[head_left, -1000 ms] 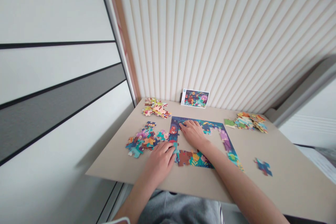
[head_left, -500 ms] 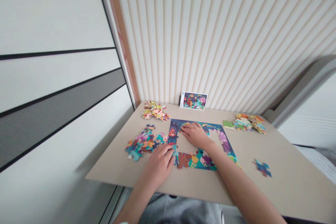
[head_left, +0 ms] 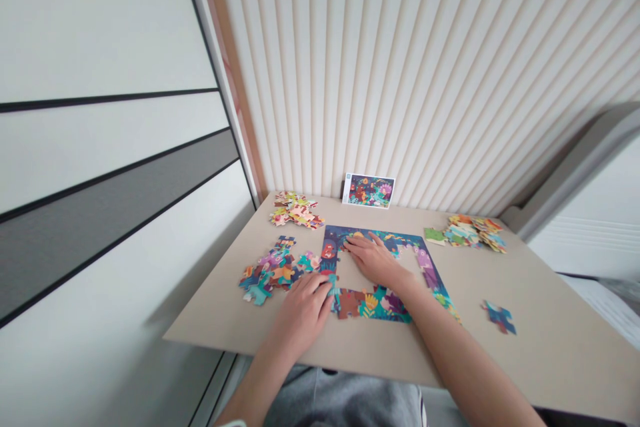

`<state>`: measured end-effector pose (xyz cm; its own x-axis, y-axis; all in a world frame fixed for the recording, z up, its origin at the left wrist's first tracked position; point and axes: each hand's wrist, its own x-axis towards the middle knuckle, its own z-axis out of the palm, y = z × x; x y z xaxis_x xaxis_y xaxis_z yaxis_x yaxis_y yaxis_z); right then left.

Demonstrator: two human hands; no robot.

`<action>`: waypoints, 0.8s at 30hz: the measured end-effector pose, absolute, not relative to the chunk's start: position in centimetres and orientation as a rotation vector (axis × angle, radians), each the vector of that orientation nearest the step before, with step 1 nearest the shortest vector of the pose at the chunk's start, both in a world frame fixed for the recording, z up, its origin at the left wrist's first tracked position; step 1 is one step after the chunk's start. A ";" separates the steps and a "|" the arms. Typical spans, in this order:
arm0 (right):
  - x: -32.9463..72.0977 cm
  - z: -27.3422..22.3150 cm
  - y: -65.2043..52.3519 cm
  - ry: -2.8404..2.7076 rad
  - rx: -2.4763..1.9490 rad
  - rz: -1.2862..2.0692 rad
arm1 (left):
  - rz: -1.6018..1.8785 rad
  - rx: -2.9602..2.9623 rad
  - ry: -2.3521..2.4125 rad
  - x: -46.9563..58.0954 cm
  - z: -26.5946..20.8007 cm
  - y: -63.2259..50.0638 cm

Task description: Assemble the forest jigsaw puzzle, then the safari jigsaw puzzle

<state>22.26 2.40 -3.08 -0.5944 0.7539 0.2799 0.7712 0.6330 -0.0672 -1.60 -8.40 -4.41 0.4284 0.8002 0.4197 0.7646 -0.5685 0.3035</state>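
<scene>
On the table lies a partly assembled jigsaw puzzle, a colourful border around a bare middle. My right hand reaches across that middle, its fingers extended and the tips pressing on pieces at the upper left. At the left side of the border, my left hand lies palm down with its fingertips on the lower-left pieces. No loose piece shows in either hand, though the undersides of the fingers are hidden. A heap of purple, teal and orange puzzle pieces spreads just beyond my left hand.
A picture card of the puzzle stands upright against the pleated wall. Other heaps of puzzle pieces lie at the back left and back right. One blue puzzle piece lies alone on the right of the table.
My right hand's fingers lie slightly flatter and more spread on the upper border. The left hand stays in place, and the view has tilted very slightly.
</scene>
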 end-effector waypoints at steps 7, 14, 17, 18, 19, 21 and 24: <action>24.1 0.1 -0.2 -2.537 -1.071 0.252 | 0.821 2.576 1.450 -1.7 -4.5 -8.4; 22.5 1.5 -3.0 -2.748 -1.041 0.454 | 0.815 2.595 1.458 -1.6 -4.5 -8.2; 21.8 1.8 -3.5 -2.793 -1.036 0.564 | 0.833 2.595 1.462 -1.6 -4.6 -8.2; 21.7 1.8 -3.5 -2.787 -1.050 0.587 | 0.835 2.595 1.463 -1.6 -4.7 -8.2; 21.6 1.8 -3.6 -2.778 -1.065 0.609 | 0.835 2.597 1.464 -1.6 -4.7 -8.3; 21.4 1.7 -3.6 -2.744 -1.084 0.659 | 0.832 2.598 1.466 -1.5 -4.7 -8.3; 21.4 1.5 -3.8 -2.644 -1.086 0.821 | 0.815 2.600 1.464 -1.6 -4.6 -8.3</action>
